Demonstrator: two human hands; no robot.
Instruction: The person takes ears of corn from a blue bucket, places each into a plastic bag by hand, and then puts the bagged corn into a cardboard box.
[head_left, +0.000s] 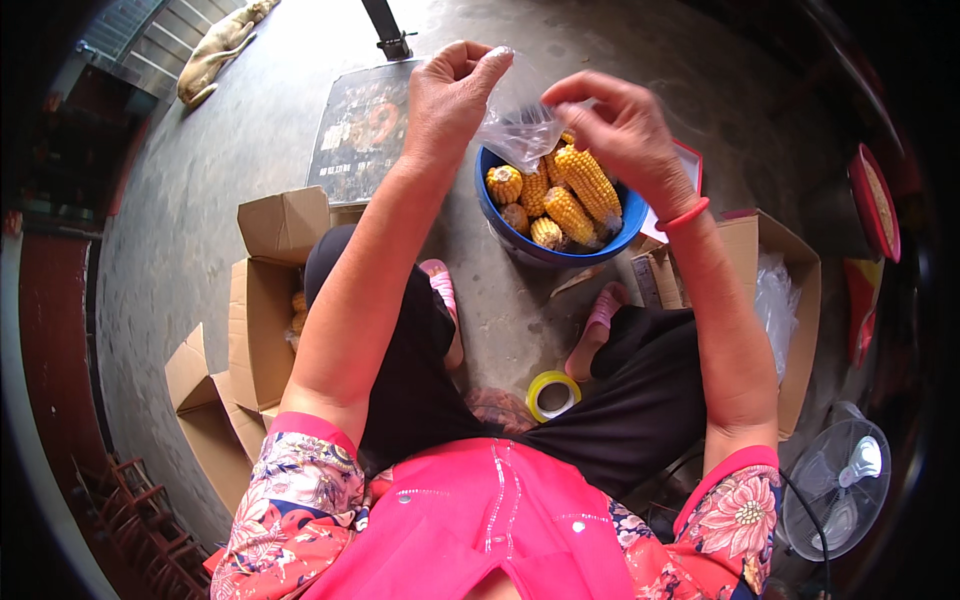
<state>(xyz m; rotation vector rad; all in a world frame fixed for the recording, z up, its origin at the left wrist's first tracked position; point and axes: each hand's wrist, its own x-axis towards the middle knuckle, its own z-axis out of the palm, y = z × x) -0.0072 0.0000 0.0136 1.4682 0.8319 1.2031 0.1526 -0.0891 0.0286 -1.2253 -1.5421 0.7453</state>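
Note:
My left hand (456, 97) pinches the edge of a clear plastic bag (517, 131) between thumb and fingers. The bag hangs over the far left rim of a blue bucket (568, 259) filled with yellow corn cobs (589, 180). My right hand (622, 127), with a red band at its wrist, is raised over the bucket's far right side. It is slightly blurred, its thumb and forefinger at the bag's right edge. Whether those fingers grip the film cannot be told.
Open cardboard boxes stand at my left (259, 322) and right (799, 300); the right one holds clear plastic bags (776, 307). A yellow tape roll (553, 396) lies between my feet. A fan (838, 487) stands at lower right. A dog (217, 56) lies far left.

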